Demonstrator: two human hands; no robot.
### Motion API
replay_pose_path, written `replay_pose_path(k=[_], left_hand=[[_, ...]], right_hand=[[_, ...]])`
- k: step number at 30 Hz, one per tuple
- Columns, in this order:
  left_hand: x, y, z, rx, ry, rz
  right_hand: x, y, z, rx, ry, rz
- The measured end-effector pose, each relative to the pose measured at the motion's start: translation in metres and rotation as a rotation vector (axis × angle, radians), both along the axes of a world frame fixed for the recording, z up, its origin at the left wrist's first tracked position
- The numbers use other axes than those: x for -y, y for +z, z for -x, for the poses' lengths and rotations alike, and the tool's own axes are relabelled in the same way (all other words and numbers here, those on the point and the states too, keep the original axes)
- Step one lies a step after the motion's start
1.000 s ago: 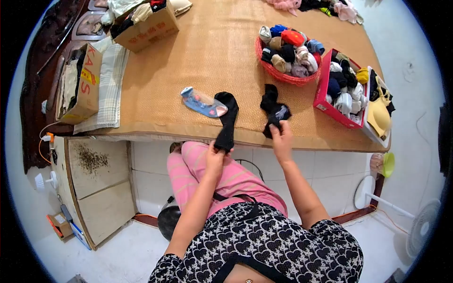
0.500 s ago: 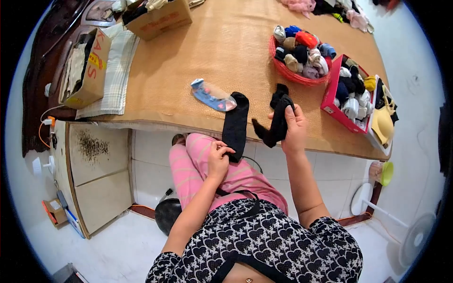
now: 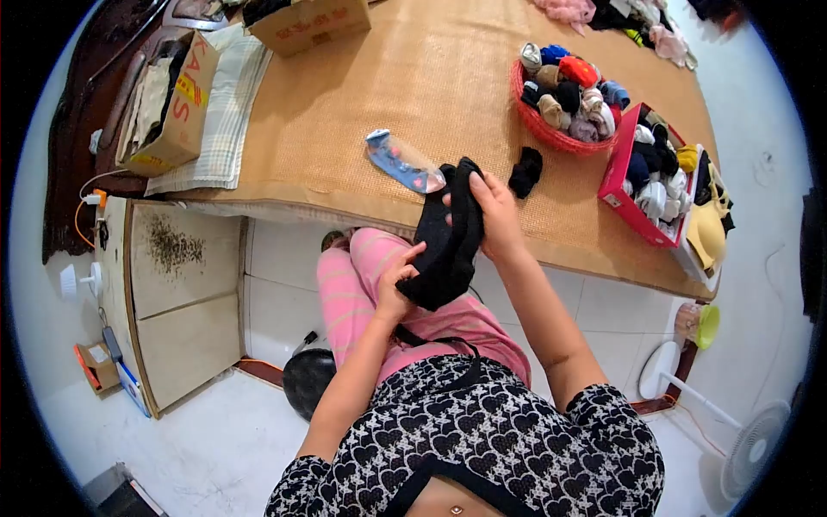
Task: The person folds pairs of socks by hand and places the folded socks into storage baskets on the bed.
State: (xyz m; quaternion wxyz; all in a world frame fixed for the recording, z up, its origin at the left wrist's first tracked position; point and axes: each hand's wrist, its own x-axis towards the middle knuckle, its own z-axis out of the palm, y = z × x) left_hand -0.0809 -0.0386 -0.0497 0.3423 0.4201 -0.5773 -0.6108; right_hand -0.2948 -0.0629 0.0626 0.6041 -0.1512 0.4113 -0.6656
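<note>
Two long black socks (image 3: 450,246) lie one against the other over the bed's front edge and my lap. My right hand (image 3: 498,211) is closed on their upper part, with the thumb on top. At the lower end, my left hand (image 3: 398,289) pinches the black fabric; some of its fingers are hidden. Just beyond, a sheer blue sock (image 3: 398,162) with pink spots lies flat on the woven mat, its toe touching the black socks. A bunched black sock (image 3: 525,172) rests on the mat to the right of my right hand.
A red basket (image 3: 551,135) of rolled socks and a pink-red box (image 3: 622,195) of socks stand at the right, beside a beige bra (image 3: 708,237). Cardboard boxes (image 3: 191,112) of clothes stand at the left. A fan (image 3: 758,441) is on the floor at right.
My right hand has moved left, bringing its black sock against the one in my left hand. The bunched black sock stays behind on the mat. The view has shifted slightly.
</note>
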Motion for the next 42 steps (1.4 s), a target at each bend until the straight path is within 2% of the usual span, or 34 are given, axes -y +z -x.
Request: replay_pose_path(k=[2,4,5,7,9,10,11,12,15,16,19,21,25,27,28,30,32,35,37,39,41,42], left_hand=[[-0.005,-0.016,-0.013,-0.049,-0.117,-0.021],[-0.004,-0.011,-0.018,-0.014,-0.118,-0.015],[-0.005,-0.007,-0.020,0.018,-0.120,-0.015],[-0.007,-0.002,-0.022,0.023,-0.073,0.020],[-0.012,-0.004,-0.027,0.076,-0.007,-0.146],[-0.013,-0.003,-0.027,0.073,-0.005,-0.147],[-0.013,0.001,-0.027,0.133,-0.002,-0.036],[-0.013,0.005,-0.027,0.193,0.000,0.076],[-0.017,0.011,-0.028,0.204,0.032,0.076],[-0.018,0.009,-0.028,0.200,0.030,0.076],[-0.020,0.008,-0.025,0.163,0.111,0.095],[-0.021,0.011,-0.025,0.119,0.160,0.019],[-0.022,0.008,-0.035,0.031,0.211,-0.030],[-0.022,0.001,-0.045,-0.105,0.252,-0.134],[-0.025,0.003,-0.050,-0.157,0.258,-0.254],[-0.028,0.014,-0.051,-0.195,0.295,-0.261],[-0.028,0.021,-0.051,-0.279,0.311,-0.286],[-0.029,0.033,-0.048,-0.255,0.291,-0.280],[-0.029,0.042,-0.047,-0.348,0.269,-0.386],[-0.027,0.053,-0.050,-0.446,0.195,-0.420],[-0.025,0.076,-0.049,-0.479,0.194,-0.436],[-0.025,0.082,-0.050,-0.512,0.190,-0.452]], right_hand=[[0.015,-0.056,0.001,-0.011,0.017,-0.003],[0.024,-0.106,-0.006,-0.284,-0.191,-0.074],[0.021,-0.123,-0.011,-0.281,-0.187,-0.075],[0.010,-0.144,-0.017,-0.481,-0.332,-0.279],[-0.013,-0.159,-0.028,-0.482,-0.393,-0.284],[-0.025,-0.174,-0.032,-0.632,-0.436,-0.337],[-0.041,-0.181,-0.038,-0.719,-0.457,-0.350],[-0.056,-0.178,-0.046,-0.740,-0.398,-0.344],[-0.091,-0.159,-0.068,-0.673,-0.109,-0.246],[-0.095,-0.128,-0.077,-0.906,-0.041,-0.212],[-0.094,-0.127,-0.087,-1.040,-0.102,-0.233],[-0.085,-0.123,-0.082,-0.866,-0.220,-0.197],[-0.066,-0.089,-0.074,-1.035,-0.513,-0.046],[-0.060,-0.073,-0.072,-1.021,-0.562,-0.019],[-0.061,-0.066,-0.073,-1.041,-0.520,-0.013],[-0.065,-0.051,-0.079,-1.056,-0.463,-0.012],[-0.067,-0.043,-0.087,-1.286,-0.185,0.151],[-0.072,-0.041,-0.110,-1.136,0.231,0.259],[-0.082,-0.038,-0.125,-1.185,0.372,0.212],[-0.085,-0.051,-0.128,-1.145,0.359,0.172],[-0.084,-0.059,-0.118,-0.872,0.231,0.041],[-0.082,-0.053,-0.112,-0.503,0.279,-0.168]])
